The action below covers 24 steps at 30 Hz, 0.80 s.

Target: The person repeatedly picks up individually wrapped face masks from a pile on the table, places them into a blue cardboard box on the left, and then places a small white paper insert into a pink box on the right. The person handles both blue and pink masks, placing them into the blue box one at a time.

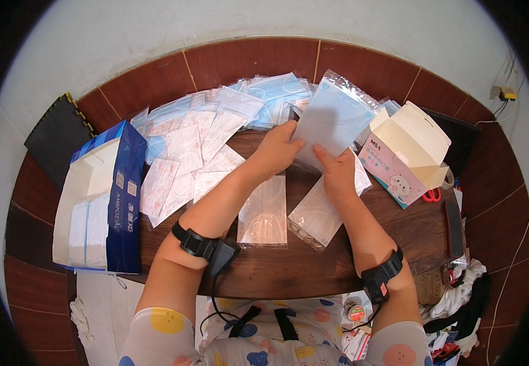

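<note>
A clear plastic packet with light blue face masks [337, 110] is held up over the far side of the table. At its lower left edge my left hand [279, 148] grips it between thumb and fingers. My right hand [337, 171] pinches the bottom edge, thumb in front. Beneath my hands, a clear-wrapped pale mask packet [262, 210] lies on the dark wooden table [255, 270]. Another wrapped packet [314, 215] rests at a slant, partly hidden by my right forearm. Wrapped floral-print masks [184, 146] and blue masks [276, 89] are heaped across the far left.
On the left stands an open blue carton [125, 206] holding white mask stacks [89, 231]. An open pink mask box [392, 169] tilts at the right, near red-handled scissors [431, 195]. A dark narrow case [453, 228] lies by the right edge. Cables hang from both armbands.
</note>
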{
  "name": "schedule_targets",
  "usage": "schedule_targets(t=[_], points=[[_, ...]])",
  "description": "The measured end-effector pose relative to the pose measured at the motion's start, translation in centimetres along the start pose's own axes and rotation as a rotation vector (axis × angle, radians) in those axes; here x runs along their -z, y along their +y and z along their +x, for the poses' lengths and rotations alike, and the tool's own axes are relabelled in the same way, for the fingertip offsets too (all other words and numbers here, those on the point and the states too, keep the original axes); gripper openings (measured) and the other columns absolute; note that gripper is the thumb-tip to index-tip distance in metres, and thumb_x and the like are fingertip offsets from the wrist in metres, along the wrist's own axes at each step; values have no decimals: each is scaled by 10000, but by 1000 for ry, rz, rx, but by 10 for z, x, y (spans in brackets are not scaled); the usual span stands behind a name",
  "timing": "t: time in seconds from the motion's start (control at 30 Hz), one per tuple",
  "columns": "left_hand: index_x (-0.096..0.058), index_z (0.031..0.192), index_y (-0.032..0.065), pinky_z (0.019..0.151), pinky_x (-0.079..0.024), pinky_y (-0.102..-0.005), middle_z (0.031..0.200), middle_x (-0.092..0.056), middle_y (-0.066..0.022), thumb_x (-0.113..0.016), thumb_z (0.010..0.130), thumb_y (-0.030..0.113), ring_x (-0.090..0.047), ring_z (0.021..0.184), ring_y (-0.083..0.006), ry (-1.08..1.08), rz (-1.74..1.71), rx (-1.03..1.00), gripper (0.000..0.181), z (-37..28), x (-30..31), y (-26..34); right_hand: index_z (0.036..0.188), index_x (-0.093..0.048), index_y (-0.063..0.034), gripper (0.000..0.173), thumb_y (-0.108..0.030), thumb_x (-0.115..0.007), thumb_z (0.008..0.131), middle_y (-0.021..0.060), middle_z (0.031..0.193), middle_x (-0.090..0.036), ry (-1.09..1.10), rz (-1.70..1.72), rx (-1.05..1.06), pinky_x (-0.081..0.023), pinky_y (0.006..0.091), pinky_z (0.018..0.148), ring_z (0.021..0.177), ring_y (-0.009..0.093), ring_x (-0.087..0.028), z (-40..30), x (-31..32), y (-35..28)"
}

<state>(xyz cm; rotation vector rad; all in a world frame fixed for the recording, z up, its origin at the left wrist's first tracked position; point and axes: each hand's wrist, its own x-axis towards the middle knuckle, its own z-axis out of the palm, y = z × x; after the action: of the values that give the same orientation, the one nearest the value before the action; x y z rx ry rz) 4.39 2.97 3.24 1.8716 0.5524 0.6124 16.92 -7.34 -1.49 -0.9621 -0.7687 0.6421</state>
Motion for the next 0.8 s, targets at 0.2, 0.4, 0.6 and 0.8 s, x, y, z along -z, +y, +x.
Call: schedule_targets(t=[0.2, 0.4, 0.6, 0.8], points=[[-586, 1074, -32, 787, -491, -380, 946, -667, -204, -597, 901, 92, -649, 872, -290, 113, 131, -111, 213, -11, 6, 20, 1181, -593, 8, 355, -108, -726, 874, 76, 1133, -665, -51, -3, 28, -479, 299, 901, 1012, 150, -615, -1, -3, -5], [-589, 1055, -24, 801, -487, -399, 980, -660, -233, -599, 896, 95, -644, 913, -362, 272, 222, -304, 200, -3, 32, 52, 1176, -583, 0, 370, -120, -740, 863, 83, 1116, -662, -223, -56, -41, -495, 281, 882, 996, 139, -616, 0, -3, -1], [-593, 1101, -31, 803, -453, -263, 964, -644, -50, -569, 938, 71, -558, 886, -93, 327, 245, -395, 194, -30, 60, 100, 1146, -595, -10, 313, -95, -722, 873, 77, 1046, -669, -317, -167, -81, -516, 264, 843, 924, 131, -628, 0, -2, 5], [-583, 1101, -13, 786, -469, -249, 961, -639, -39, -575, 947, 82, -578, 874, -87, 403, 259, -308, 181, -99, 74, 118, 1130, -599, -6, 260, -130, -679, 916, 74, 1034, -664, -381, -182, -66, -541, 269, 813, 922, 125, -629, 0, -2, 6]])
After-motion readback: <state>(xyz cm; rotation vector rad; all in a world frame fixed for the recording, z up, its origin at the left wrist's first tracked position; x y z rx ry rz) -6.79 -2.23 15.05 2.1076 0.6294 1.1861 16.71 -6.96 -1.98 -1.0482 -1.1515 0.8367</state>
